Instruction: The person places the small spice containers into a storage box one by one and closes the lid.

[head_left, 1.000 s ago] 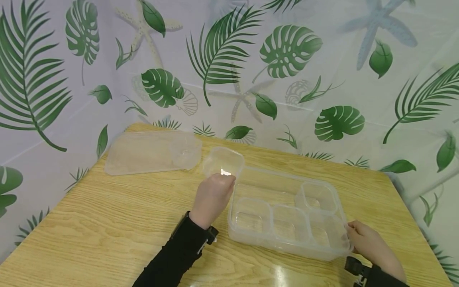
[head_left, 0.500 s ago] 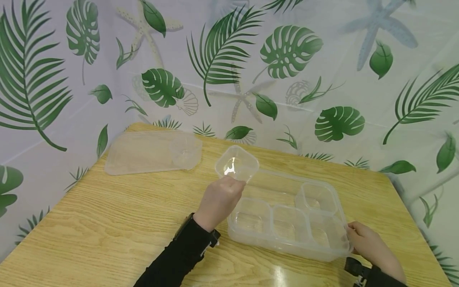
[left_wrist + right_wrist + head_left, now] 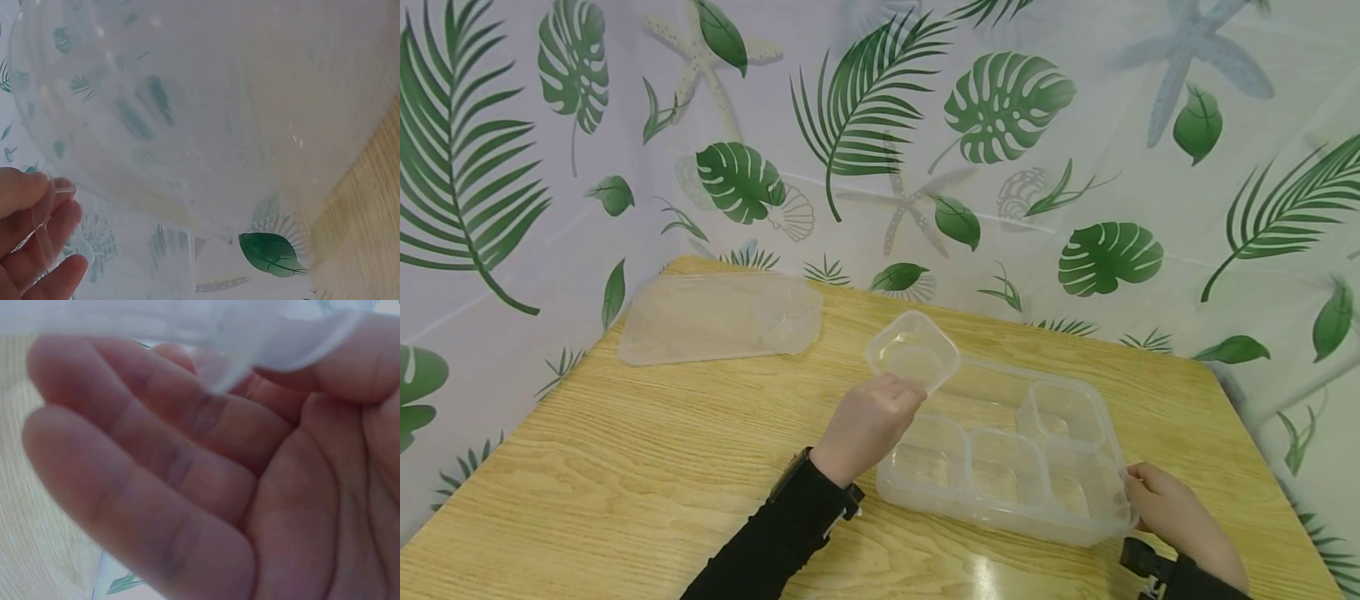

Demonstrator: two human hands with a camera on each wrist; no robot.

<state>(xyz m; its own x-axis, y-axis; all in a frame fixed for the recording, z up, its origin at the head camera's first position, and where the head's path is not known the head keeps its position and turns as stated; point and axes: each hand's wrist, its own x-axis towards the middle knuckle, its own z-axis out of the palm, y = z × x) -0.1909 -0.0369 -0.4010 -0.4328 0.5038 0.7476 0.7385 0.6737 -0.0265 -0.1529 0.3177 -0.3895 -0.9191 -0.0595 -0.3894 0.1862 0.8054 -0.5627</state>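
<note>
In the head view, my left hand (image 3: 871,423) pinches the near rim of a small clear plastic container (image 3: 913,350), square with rounded corners. It is tilted above the back left part of a large translucent box (image 3: 1000,518). Several similar small containers (image 3: 1006,471) sit in that box, along its front and at the back right. My right hand (image 3: 1172,504) grips the box's right edge. In the left wrist view, fingertips (image 3: 59,222) pinch clear plastic, and a large translucent surface fills much of the frame. The right wrist view shows curled fingers (image 3: 156,462) under a translucent rim (image 3: 300,337).
A flat translucent sheet, perhaps a lid (image 3: 692,321), lies at the back left of the wooden table (image 3: 647,467). A clear round-looking container (image 3: 786,317) is at its right end. Behind the table hangs a leaf-patterned sheet (image 3: 880,225).
My left hand has carried the small container to the right, from beside the box's back left corner to over the box, turning it somewhat. My right hand and the box have stayed still.
</note>
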